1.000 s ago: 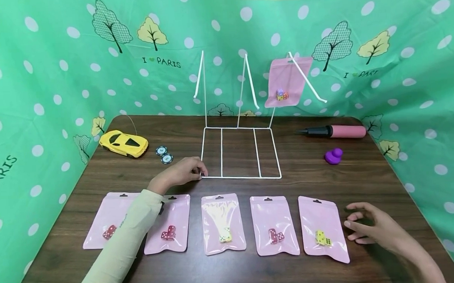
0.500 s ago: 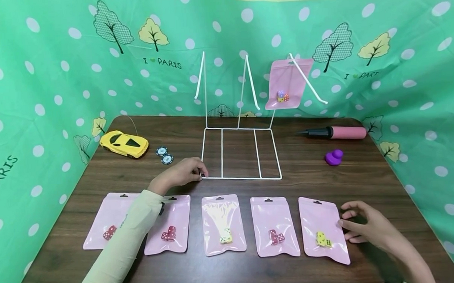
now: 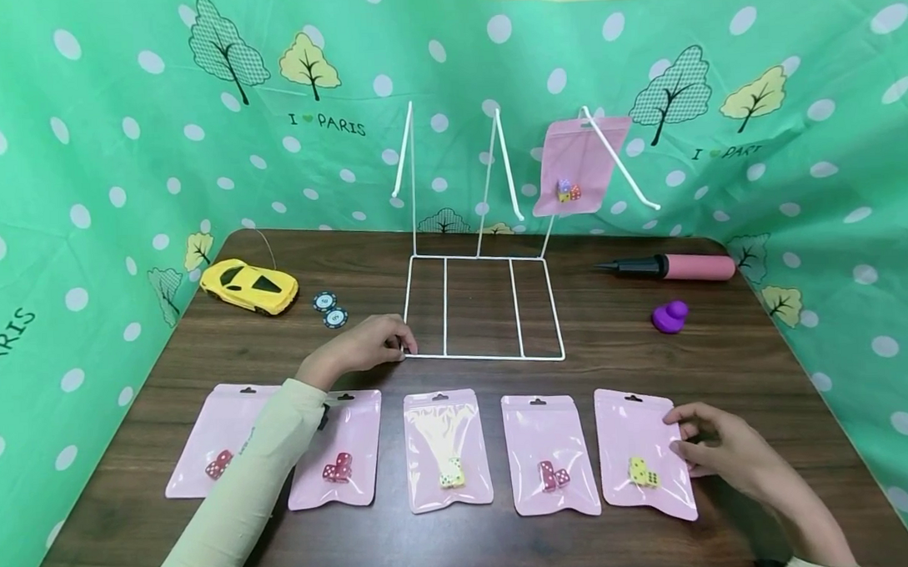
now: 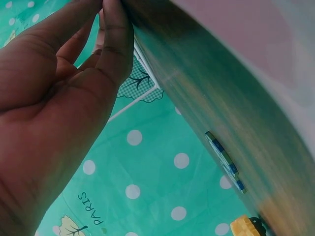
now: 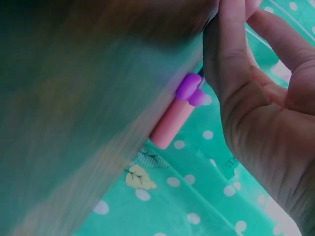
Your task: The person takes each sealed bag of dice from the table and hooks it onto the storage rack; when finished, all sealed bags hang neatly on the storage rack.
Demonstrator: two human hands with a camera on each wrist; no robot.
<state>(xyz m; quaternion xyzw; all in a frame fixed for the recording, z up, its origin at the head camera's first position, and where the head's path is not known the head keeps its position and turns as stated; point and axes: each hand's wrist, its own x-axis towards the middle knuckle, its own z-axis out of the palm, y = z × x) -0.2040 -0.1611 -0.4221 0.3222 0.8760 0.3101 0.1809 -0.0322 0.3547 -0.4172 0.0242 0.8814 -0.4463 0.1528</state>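
Observation:
My left hand (image 3: 364, 347) pinches the front left corner of a white wire rack (image 3: 482, 357) with three prongs. A pink zip bag (image 3: 583, 158) with several coloured dice hangs on the right prong. At the right end of a row of pink bags, my right hand (image 3: 730, 449) pinches the right edge of the bag with yellow dice (image 3: 617, 428), which lies on the table. To its left lie a bag with red dice (image 3: 538, 435), a bag with pale dice (image 3: 426, 460), another red-dice bag (image 3: 354, 429) and a leftmost bag (image 3: 204, 442), partly hidden by my left sleeve.
A yellow toy car (image 3: 250, 287) and two poker chips (image 3: 331, 309) stand left of the rack on the wooden table (image 3: 448, 551). On the right are a pink and black hand pump (image 3: 694, 267) and a purple rubber duck (image 3: 670, 317). A green curtain (image 3: 446, 58) hangs behind.
My right hand has moved left onto the yellow-dice bag and taken hold of its edge. That bag has shifted slightly up and left. My left hand has stayed at the rack corner.

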